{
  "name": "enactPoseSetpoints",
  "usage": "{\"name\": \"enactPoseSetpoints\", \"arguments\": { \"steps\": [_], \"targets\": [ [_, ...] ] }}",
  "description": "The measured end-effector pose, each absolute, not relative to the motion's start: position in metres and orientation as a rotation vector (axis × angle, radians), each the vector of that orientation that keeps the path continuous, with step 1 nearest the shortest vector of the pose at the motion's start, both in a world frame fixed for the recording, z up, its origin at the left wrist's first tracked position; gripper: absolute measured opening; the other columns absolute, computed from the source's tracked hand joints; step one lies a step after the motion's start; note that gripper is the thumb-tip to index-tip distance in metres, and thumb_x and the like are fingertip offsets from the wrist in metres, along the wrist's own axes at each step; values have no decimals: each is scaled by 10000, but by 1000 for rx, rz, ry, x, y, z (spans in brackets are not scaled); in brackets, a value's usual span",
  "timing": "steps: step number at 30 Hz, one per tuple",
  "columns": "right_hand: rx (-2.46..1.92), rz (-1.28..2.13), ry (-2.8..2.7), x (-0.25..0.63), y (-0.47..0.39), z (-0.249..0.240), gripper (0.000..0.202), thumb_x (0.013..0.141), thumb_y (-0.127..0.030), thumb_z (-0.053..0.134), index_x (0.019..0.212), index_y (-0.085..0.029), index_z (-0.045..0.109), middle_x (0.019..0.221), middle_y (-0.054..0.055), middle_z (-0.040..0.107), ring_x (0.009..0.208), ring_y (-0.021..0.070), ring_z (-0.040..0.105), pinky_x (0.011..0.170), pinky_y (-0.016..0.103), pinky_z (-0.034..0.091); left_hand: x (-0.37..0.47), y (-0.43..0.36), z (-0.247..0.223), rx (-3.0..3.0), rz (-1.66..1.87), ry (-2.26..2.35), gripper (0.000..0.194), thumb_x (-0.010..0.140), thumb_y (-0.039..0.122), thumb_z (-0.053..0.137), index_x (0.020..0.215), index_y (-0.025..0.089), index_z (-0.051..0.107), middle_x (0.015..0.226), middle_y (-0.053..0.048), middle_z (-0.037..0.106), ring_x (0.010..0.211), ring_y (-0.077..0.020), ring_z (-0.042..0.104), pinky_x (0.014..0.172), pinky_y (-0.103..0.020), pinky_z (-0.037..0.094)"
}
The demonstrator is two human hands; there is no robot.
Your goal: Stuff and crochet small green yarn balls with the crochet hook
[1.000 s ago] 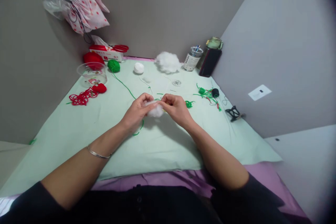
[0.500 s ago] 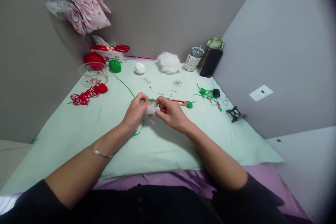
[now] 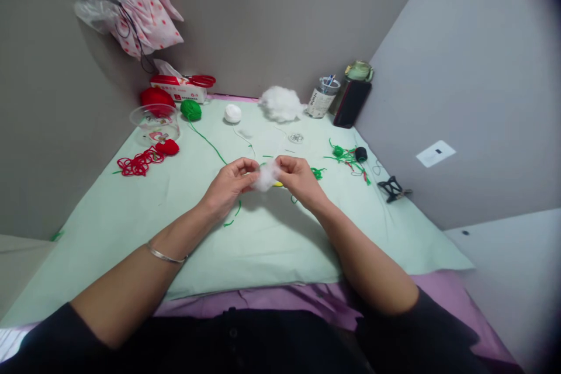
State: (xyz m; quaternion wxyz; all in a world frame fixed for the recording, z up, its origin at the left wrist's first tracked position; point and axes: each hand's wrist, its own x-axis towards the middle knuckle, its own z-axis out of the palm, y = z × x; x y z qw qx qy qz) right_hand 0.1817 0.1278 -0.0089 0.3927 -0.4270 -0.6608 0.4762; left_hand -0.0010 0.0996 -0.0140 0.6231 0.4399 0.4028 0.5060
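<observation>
Pinching one side of a tuft of white stuffing (image 3: 266, 177) with left hand (image 3: 225, 184); pinching the opposite side with right hand (image 3: 303, 181). Holding it above the table (image 3: 210, 251), between both hands. Facing, toward the far edge, a green yarn ball (image 3: 191, 110), a white ball (image 3: 232, 113) and a larger heap of stuffing (image 3: 280, 103).
</observation>
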Motion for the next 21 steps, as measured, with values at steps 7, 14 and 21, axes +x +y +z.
{"name": "enactPoseSetpoints", "arguments": {
  "steps": [7,14,21],
  "targets": [
    [-1007,1103,-1878,174,111,-2,163,883,-287,543,741,-212,512,634,-52,424,601,119,355,579,271,267,3,102,-23,1066,1291,1053,184,699,202,747,735,198,567,654,47,513,554,-98,438,514,-224,343],
    [-965,1185,-1866,167,108,1,212,902,-368,622,780,-206,561,572,-79,422,541,102,313,546,273,229,8,100,-23,1116,1394,1025,273,720,188,732,821,232,482,787,49,524,589,-102,478,539,-235,391],
    [-1049,1197,-1628,167,116,-2,302,784,-416,728,660,-202,555,508,-87,416,504,85,294,525,271,218,8,94,-19,1160,1337,934,182,849,291,684,853,220,517,829,29,518,667,-111,488,606,-240,421]
  ]
}}
